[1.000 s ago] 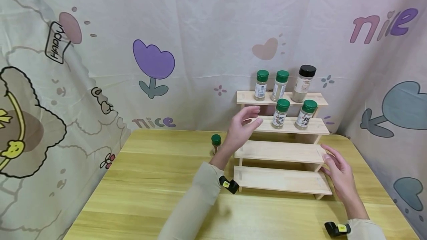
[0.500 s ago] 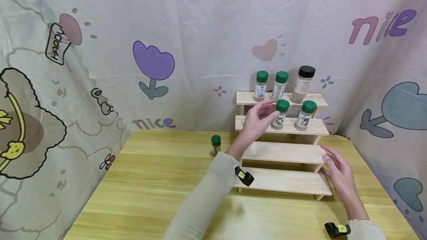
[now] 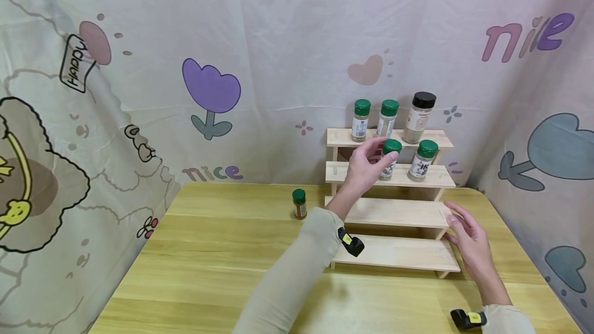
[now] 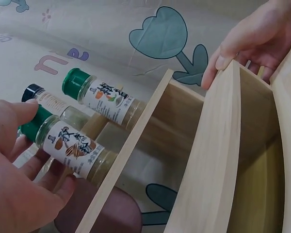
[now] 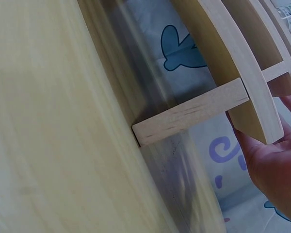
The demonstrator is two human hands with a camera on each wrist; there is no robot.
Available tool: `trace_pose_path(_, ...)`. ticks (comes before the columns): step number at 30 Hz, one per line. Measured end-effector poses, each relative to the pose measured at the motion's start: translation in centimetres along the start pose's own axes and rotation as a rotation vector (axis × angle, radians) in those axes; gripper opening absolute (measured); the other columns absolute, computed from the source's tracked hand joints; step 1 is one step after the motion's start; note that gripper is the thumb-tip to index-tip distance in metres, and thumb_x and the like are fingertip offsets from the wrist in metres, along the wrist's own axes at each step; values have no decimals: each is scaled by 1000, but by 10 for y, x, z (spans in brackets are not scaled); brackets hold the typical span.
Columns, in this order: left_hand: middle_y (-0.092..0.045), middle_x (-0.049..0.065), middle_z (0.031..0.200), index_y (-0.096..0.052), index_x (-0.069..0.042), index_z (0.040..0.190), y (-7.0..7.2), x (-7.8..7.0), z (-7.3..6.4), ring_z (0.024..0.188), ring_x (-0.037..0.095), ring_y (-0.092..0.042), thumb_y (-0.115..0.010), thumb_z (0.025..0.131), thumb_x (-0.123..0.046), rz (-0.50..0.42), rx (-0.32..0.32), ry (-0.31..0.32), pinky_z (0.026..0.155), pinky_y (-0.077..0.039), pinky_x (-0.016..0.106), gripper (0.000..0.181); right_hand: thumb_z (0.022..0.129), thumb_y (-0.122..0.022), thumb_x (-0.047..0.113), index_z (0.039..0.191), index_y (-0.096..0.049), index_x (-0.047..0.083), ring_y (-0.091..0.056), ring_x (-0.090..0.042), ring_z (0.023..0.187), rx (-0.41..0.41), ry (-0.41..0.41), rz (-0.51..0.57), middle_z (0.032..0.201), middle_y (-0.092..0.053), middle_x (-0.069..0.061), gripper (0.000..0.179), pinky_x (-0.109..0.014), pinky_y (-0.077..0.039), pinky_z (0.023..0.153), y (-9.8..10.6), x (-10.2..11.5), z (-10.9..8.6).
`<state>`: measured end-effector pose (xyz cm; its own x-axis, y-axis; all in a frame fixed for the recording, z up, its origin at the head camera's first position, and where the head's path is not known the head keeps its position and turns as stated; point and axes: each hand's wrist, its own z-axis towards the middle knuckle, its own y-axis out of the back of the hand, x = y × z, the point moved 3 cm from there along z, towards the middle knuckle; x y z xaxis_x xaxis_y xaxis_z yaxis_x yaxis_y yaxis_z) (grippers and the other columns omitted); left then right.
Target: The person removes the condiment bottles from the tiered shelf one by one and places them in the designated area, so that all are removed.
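My left hand [image 3: 366, 166] is at a green-capped spice jar [image 4: 70, 145] on the second shelf from the top of a stepped wooden rack [image 3: 394, 211]. In the left wrist view, the thumb lies against the cap and the fingers curl round the jar's other side. The jar still stands on its shelf. A second green-capped jar [image 3: 421, 161] is just right of it. My right hand [image 3: 471, 238] grips the right end of a lower shelf, thumb on top and fingers at the edge and below. In the right wrist view that hand [image 5: 276, 167] is partly cut off.
On the top shelf stand two green-capped jars [image 3: 360, 121] [image 3: 387, 119] and a taller black-capped jar [image 3: 416, 119]. A small green-capped jar [image 3: 299, 205] with reddish contents stands on the wooden table [image 3: 209, 262], left of the rack. A printed cloth [image 3: 278, 66] hangs behind.
My left hand has moved right, from the left end of the second shelf to the jar, and its fingers have closed round it. The right hand keeps its place on the rack.
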<state>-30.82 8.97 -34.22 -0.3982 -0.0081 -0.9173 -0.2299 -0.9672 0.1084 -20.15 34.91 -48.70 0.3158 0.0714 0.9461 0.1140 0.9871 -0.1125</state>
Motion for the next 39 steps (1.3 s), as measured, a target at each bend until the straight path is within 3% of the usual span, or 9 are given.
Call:
trace_pose_path(9,-71,3,119,-64,-12,132,-7,0,3,99,4,-64,-77,94,-18,1,-37,-3,88,-53,18,40,108,-50,8,151,-47,1,-66,-2,105,-2,-3,2,118,-69,8,44,-19,-57,81,0,1,-1)
trace_pose_path(17,-70,1,119,-65,-12,130,-4,-3,0,102,3,-64,-77,95,-19,22,-24,-13,91,-52,17,38,108,-51,8,151,-47,2,-64,-2,106,-10,-10,-4,118,-68,9,44,-18,-57,81,0,0,-1)
trace_pose_path(33,-69,1,117,-66,-11,129,20,-15,-18,103,4,-64,-77,94,-20,-24,1,-63,93,-53,21,37,108,-50,8,151,-46,2,-64,-1,107,-7,-5,-6,119,-68,9,44,-18,-57,81,0,0,-2)
trace_pose_path(39,-67,2,118,-66,-10,129,32,-16,-26,105,10,-65,-76,95,-16,-76,24,-97,93,-56,28,35,108,-50,7,151,-47,2,-65,-1,106,-5,-3,9,119,-68,9,44,-18,-57,81,0,-1,-1)
